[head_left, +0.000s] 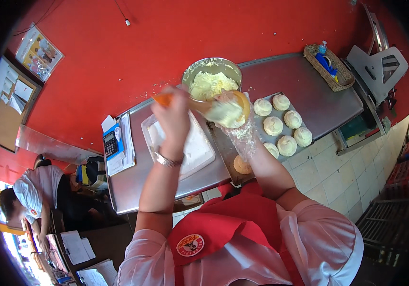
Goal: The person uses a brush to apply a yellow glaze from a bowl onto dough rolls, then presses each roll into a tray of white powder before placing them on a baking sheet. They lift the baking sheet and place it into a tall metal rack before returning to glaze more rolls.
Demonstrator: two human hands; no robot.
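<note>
My left hand [175, 114] grips the orange handle [162, 99] of a spatula whose cream-covered blade [221, 112] meets a golden bun [242, 105]. My right hand [238, 136], in a cream-smeared plastic glove, holds that bun from below. Just behind them is a metal bowl [234, 71] of pale cream. A metal tray [228, 155] under my right arm carries several cream-topped buns [286, 145] and a plainer one [242, 165]. Left of it, a white plastic container [192, 162] sits below my left hand.
The steel table [321, 105] runs along a red wall. A calculator [110, 146] and papers lie left; a wicker basket [342, 83] and a metal appliance [378, 69] stand right. A co-worker [42, 188] bends over a dark desk [97, 250] at the lower left.
</note>
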